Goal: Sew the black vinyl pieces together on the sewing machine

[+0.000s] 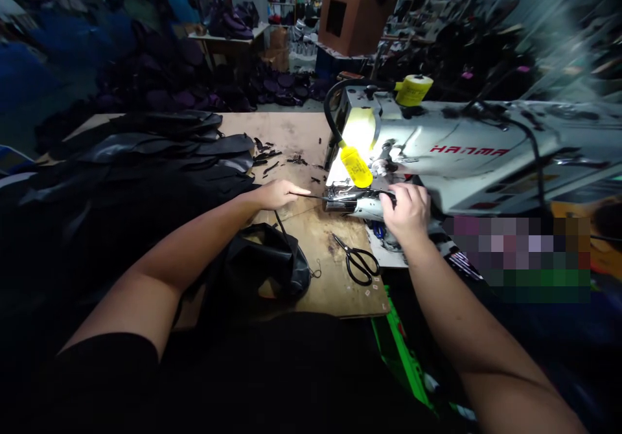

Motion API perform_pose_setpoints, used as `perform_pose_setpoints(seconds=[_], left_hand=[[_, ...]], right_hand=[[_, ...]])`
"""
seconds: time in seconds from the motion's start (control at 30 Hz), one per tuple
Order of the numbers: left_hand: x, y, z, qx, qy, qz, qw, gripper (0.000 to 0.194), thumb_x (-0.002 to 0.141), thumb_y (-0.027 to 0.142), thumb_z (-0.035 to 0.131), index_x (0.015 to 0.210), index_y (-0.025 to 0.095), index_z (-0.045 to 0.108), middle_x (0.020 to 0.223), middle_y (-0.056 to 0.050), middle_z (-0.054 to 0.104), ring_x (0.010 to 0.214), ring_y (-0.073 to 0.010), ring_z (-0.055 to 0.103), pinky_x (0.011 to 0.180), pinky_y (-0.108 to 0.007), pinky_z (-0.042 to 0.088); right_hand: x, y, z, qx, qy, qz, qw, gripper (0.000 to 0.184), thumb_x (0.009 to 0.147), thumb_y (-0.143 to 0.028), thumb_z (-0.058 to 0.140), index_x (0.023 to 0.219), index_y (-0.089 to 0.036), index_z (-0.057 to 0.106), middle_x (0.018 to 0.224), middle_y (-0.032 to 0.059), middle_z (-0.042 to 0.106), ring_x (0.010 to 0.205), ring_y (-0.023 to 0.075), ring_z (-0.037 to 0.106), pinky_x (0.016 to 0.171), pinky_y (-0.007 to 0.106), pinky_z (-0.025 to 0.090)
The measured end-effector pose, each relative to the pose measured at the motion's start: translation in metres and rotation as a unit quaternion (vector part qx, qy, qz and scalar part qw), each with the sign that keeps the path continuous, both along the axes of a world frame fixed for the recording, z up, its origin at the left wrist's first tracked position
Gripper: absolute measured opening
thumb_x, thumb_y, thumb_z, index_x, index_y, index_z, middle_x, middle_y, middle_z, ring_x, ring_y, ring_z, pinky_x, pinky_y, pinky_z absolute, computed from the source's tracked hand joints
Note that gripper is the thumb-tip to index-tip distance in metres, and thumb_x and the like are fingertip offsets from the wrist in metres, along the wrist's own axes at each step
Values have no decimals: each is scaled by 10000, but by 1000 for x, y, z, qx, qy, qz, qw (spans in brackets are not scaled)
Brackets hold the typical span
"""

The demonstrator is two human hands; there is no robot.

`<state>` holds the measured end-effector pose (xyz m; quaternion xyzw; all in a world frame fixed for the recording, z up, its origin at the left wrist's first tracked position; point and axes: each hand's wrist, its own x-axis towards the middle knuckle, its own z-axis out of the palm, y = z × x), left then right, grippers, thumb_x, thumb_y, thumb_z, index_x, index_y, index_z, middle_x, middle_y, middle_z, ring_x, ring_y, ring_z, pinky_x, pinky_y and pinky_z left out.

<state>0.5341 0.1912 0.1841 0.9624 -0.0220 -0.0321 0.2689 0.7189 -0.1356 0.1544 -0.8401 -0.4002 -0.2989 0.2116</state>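
Note:
A thin black strip (311,195) stretches across the narrow arm of a white sewing machine (437,146), under its lit needle area. My left hand (278,195) is closed on the strip's left part, left of the machine arm. Fingers curled, my right hand (409,208) grips the strip's right part beside the arm; its exact hold is partly hidden. Below my left hand, a black leather-like piece (262,259) lies folded on the wooden tabletop (311,227), with a narrow black strand rising from it toward that hand. Black-handled scissors (359,262) rest on the table, touching neither hand.
Stacked black pieces (194,152) cover the table's left side. Dark scraps (267,155) lie near its back. A yellow-wrapped lamp (357,167) hangs close to the needle area. A cardboard box (352,16) stands behind the machine. Something green (401,350) is below the table edge.

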Motion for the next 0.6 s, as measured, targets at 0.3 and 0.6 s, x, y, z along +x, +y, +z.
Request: perform_pose_setpoints(seconds=[0.3,0.6], left_hand=[[-4,-13,-18,-29,-14,44,999,415,980,275,526,1316,246,767,1234,-52,786,1078,-205,712,993,-275,518],[26,-39,-26,-178,51,99,978,336,855,199,605,1101,157,830,732,-14,731,604,-131,598,589,-218,467]], right_hand=[[14,-28,22,-115,-46,-49,991,370,1020,-355,487,756,-169,667,807,138,695,864,263,527,899,439,362],[-12,-99,42,-155,-44,-174,971,249,915,-249,543,880,-120,753,986,218,712,1096,420,556,855,545,431]])
